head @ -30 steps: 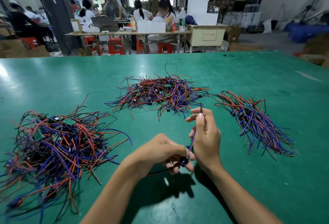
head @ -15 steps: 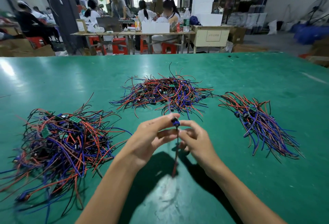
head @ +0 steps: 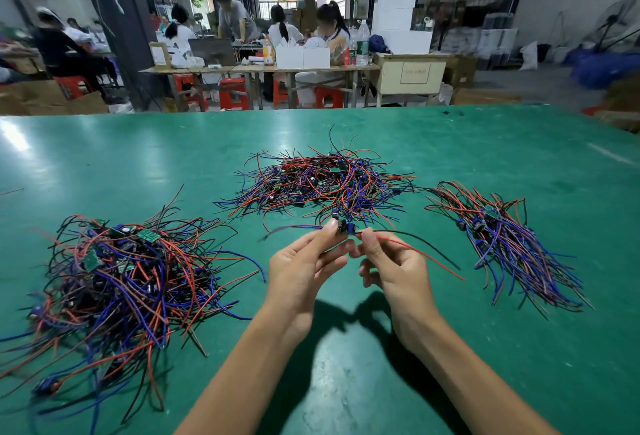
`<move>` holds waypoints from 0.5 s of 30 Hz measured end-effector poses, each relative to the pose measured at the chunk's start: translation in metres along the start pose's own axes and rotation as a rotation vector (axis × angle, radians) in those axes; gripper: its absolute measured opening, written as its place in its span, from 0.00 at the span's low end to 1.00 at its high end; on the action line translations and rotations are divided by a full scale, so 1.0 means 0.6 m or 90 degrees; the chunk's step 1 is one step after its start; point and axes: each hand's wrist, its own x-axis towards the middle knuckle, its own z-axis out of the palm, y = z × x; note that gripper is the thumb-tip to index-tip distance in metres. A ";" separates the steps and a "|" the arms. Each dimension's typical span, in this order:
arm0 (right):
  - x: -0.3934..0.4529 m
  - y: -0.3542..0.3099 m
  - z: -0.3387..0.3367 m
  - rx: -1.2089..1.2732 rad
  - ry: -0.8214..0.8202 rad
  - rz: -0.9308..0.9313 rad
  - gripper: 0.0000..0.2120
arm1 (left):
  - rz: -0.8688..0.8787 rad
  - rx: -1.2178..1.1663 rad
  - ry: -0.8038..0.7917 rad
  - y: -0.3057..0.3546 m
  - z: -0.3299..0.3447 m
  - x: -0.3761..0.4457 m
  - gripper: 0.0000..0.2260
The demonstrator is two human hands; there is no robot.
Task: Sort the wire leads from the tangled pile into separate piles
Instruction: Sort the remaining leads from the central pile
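Three piles of red, blue and black wire leads lie on the green table. A big tangled pile with small green boards is at the left, a flatter pile sits in the middle, and a combed pile lies at the right. Above the table, my left hand and my right hand pinch one wire lead between them. Its small dark component sits at my fingertips. A black and a red wire trail right from my right hand; a dark wire trails left.
Beyond the table's far edge, several people sit on red stools at a long workbench with white boxes. A beige cabinet and stacked white foam boxes stand behind. Cardboard lies at the far left.
The lead hung vertically between my hands half a second ago; now it is stretched sideways, with wires spread left and right. Both hands have risen slightly toward the middle pile.
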 end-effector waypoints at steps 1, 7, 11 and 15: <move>0.001 -0.003 0.001 0.022 0.010 0.030 0.13 | -0.003 -0.008 -0.002 -0.002 0.001 0.000 0.14; 0.011 -0.015 -0.017 0.092 -0.036 0.213 0.11 | 0.206 0.183 -0.087 -0.017 -0.003 0.007 0.10; 0.019 -0.022 -0.033 0.103 -0.066 0.250 0.11 | 0.528 0.636 -0.117 -0.016 -0.044 0.035 0.10; 0.027 -0.028 -0.049 0.062 -0.130 0.271 0.10 | 0.405 0.510 -0.024 -0.022 -0.047 0.040 0.09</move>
